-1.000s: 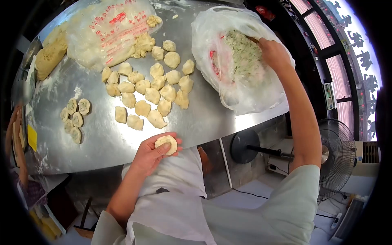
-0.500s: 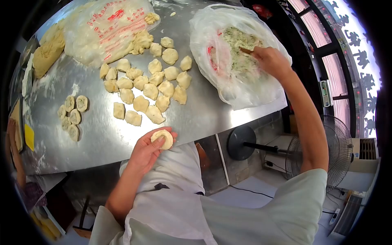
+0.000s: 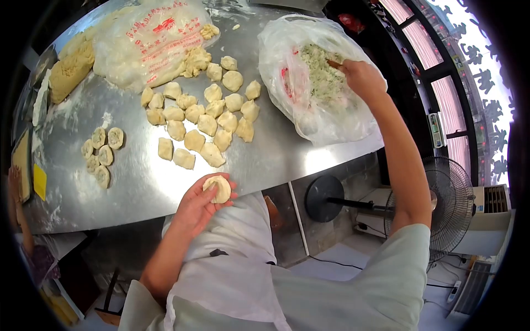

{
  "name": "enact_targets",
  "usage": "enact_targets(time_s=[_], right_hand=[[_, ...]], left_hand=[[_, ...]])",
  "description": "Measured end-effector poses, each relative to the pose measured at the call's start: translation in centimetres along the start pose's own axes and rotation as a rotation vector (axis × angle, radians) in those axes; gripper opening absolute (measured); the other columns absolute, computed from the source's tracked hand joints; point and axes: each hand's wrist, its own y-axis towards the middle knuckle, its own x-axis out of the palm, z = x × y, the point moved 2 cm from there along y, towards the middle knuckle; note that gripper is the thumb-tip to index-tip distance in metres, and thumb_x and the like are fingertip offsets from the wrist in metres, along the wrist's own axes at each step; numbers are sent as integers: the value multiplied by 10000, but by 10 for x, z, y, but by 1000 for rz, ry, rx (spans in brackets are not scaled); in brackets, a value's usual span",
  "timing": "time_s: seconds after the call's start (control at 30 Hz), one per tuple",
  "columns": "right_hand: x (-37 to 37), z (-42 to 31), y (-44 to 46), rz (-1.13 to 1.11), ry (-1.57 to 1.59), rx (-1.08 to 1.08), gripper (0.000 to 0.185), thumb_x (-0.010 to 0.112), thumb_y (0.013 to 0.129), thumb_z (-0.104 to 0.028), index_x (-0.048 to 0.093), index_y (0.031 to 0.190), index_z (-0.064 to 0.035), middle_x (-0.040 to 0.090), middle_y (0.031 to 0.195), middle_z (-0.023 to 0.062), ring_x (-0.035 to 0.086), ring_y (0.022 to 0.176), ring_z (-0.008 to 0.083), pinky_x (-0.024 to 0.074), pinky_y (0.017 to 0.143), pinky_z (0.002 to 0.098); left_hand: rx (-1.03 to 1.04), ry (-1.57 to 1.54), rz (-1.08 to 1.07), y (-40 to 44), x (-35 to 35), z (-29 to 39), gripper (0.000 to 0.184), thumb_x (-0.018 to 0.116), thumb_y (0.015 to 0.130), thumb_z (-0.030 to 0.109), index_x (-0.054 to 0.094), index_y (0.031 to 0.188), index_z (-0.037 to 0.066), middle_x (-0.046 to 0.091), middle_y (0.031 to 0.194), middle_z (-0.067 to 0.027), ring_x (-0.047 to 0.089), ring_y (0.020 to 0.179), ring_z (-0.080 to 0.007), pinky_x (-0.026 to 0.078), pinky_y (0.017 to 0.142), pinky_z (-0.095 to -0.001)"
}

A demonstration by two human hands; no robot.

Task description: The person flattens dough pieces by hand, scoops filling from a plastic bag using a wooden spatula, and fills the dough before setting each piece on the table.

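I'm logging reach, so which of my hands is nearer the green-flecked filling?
Right. Your right hand is at the filling; your left hand is farther away, by the near edge of the table.

On the table (image 3: 265, 165) we have a cluster of dough pieces (image 3: 207, 124) in the middle, ahead of our left hand (image 3: 196, 206), which holds a dough round (image 3: 221, 189) over the near edge. To the right sits an open bag (image 3: 284, 44) with filling (image 3: 320, 80) inside; our right hand (image 3: 364, 81) is above it, holding a stick (image 3: 334, 64). Behind the cluster, leftward, lies another bag (image 3: 160, 44), with a dough lump (image 3: 70, 71) to its left. We see 6 filled rounds (image 3: 105, 155) left of the cluster, a card (image 3: 39, 182) farther left, another person's hand (image 3: 15, 177) beyond. A fan (image 3: 447, 204) stands at our right.
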Motion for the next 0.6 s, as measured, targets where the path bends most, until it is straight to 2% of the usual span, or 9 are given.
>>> enact_targets(time_s=[0.03,0.13,0.27,0.37,0.47,0.6], right_hand=[[10,-2,3,-66,-46,24,154,609,933,-194,715,999,-105,723,992,178,688,951,400,538,819,525],[24,0,11,-78,-12,-37,149,607,934,-196,701,974,-87,713,967,188,684,957,397,531,819,521],[16,2,5,-92,42,-112,148,611,950,-205,676,952,-73,697,917,189,669,913,407,516,785,528],[16,5,-2,-29,83,-183,199,632,971,-252,659,926,-60,668,817,205,643,822,430,485,714,540],[11,0,-10,-51,117,-215,190,620,969,-236,665,940,-54,682,856,193,656,873,414,502,750,531],[2,-12,-26,-41,186,-205,213,637,969,-243,674,904,-44,671,810,182,642,801,406,493,709,513]], left_hand=[[7,-4,-2,-2,-1,-1,409,587,1055,225,528,1380,-17,671,1211,-155,694,1044,-237,589,878,-339],[34,-27,2,-6,-6,-3,402,582,1056,220,526,1377,-14,666,1218,-157,689,1064,-245,586,896,-348],[37,-41,20,-6,-11,-5,387,575,1058,213,528,1370,-12,666,1216,-155,683,1086,-250,581,911,-352],[15,-37,22,1,-6,-7,391,568,1061,210,525,1377,-16,664,1228,-159,678,1101,-257,571,934,-362],[-1,-4,-6,8,1,-8,401,565,1062,212,521,1386,-21,661,1249,-166,672,1125,-266,556,972,-377],[-18,-2,-42,14,9,-12,428,567,1062,212,506,1413,-25,655,1272,-177,663,1156,-279,541,1003,-392]])
